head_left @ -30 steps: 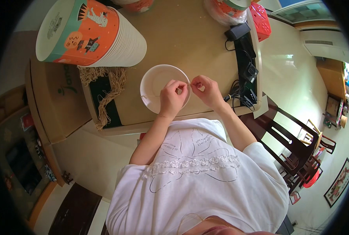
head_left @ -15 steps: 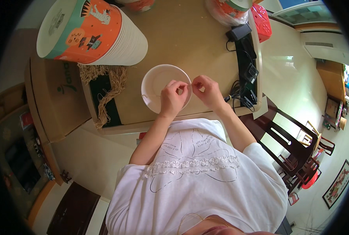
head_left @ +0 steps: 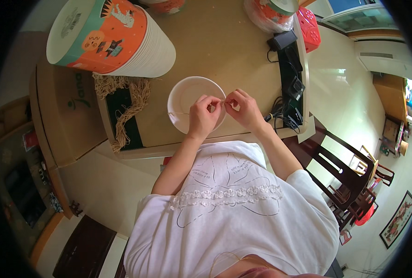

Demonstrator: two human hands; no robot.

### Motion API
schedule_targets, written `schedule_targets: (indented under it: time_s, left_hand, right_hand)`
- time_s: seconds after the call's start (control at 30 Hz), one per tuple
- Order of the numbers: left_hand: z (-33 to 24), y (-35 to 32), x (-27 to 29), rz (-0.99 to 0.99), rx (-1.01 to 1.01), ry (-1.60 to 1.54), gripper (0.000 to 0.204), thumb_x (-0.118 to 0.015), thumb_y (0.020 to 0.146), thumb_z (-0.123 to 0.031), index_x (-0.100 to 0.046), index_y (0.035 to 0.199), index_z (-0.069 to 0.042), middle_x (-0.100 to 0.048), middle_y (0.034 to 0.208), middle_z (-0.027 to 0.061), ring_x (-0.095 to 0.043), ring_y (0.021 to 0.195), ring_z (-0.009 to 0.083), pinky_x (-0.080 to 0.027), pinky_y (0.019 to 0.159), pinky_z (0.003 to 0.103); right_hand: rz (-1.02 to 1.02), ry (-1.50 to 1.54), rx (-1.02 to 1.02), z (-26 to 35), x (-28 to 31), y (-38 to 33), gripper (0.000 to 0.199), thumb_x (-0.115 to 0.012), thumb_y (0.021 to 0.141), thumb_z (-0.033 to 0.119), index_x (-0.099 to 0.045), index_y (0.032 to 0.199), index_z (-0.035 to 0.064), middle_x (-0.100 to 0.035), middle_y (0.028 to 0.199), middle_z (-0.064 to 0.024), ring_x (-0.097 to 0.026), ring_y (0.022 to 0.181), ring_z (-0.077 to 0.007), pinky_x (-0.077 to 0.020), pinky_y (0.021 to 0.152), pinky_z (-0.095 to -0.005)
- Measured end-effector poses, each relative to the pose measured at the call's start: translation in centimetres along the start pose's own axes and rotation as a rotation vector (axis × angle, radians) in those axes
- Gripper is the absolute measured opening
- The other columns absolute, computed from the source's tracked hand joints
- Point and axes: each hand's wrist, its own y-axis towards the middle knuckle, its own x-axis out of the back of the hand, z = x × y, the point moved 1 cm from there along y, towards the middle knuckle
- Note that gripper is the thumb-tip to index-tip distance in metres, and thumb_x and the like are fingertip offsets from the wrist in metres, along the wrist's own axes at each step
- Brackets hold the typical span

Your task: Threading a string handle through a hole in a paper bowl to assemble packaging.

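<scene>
A white paper bucket (head_left: 180, 95) stands with its mouth up at the near side of the table. Over its right rim, my left hand (head_left: 203, 116) and my right hand (head_left: 244, 110) meet, thumbs and forefingers pinched together. A thin tan string (head_left: 180, 113) runs from the bucket's left rim across its mouth toward my left hand. Its end between my fingertips is too small to see clearly. To the left, a hank of the same tan string (head_left: 139, 104) hangs over a dark green strip at the table's edge.
A tall stack of printed orange and green paper buckets (head_left: 152, 46) lies tilted at the far left, by a cardboard box (head_left: 76, 125). Black adapters and cables (head_left: 291, 85) line the right edge. Wrapped buckets (head_left: 271, 18) and a red plastic stool (head_left: 309, 28) stand far right.
My fingertips have drawn slightly closer together, and the right hand has shifted a little to the left. The string across the bucket's left side shows longer and straighter.
</scene>
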Motion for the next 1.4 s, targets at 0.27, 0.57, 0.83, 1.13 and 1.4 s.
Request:
schedule_targets:
  time_s: [0.27,0.57,0.83,1.13,1.4]
  left_hand:
    - [0.3,-0.1,0.3,-0.008,0.008,-0.020,0.003,-0.066,0.081,-0.003,-0.067,0.084,-0.001,-0.061,0.073,0.0061,-0.055,0.058,0.0113,-0.044,0.055,0.025]
    - [0.0,-0.2,0.3,-0.005,-0.030,0.009,0.006,-0.068,0.079,-0.002,-0.068,0.085,-0.002,-0.062,0.075,0.0059,-0.054,0.057,0.0120,-0.043,0.053,0.025]
    - [0.3,-0.3,0.1,-0.026,-0.050,0.040,0.007,-0.070,0.078,-0.002,-0.070,0.084,-0.003,-0.061,0.075,0.0056,-0.051,0.056,0.0108,-0.042,0.051,0.025]
    - [0.9,-0.4,0.1,-0.009,0.013,0.016,0.005,-0.068,0.079,-0.007,-0.068,0.083,-0.003,-0.061,0.077,0.0082,-0.057,0.056,0.0171,-0.046,0.053,0.029]
    - [0.3,-0.5,0.2,-0.015,-0.017,0.018,0.007,-0.069,0.080,-0.009,-0.067,0.082,-0.003,-0.060,0.075,0.0079,-0.056,0.056,0.0163,-0.045,0.053,0.029]
  right_hand:
    - [0.012,-0.028,-0.001,0.6,0.2,0.2,0.012,-0.067,0.078,0.007,-0.060,0.087,0.0035,-0.058,0.085,-0.0107,-0.060,0.074,-0.0248,-0.0511,0.065,-0.0333]
    - [0.032,0.004,-0.002,1.5,0.8,0.8,0.009,-0.061,0.082,0.003,-0.061,0.091,0.0021,-0.059,0.088,-0.0117,-0.061,0.078,-0.0288,-0.0517,0.067,-0.0350]
    - [0.059,-0.055,0.047,0.4,0.9,1.1,0.011,-0.064,0.079,0.001,-0.061,0.089,0.0025,-0.057,0.085,-0.0106,-0.059,0.073,-0.0241,-0.0499,0.064,-0.0313]
    - [0.028,-0.019,-0.003,0.8,1.0,1.0,0.013,-0.063,0.081,0.004,-0.061,0.094,0.0056,-0.058,0.087,-0.0118,-0.061,0.077,-0.0276,-0.0518,0.066,-0.0350]
    - [0.103,-0.119,0.123,0.8,0.7,1.3,0.011,-0.061,0.083,0.005,-0.061,0.094,0.0061,-0.058,0.087,-0.0124,-0.060,0.081,-0.0314,-0.0501,0.068,-0.0388]
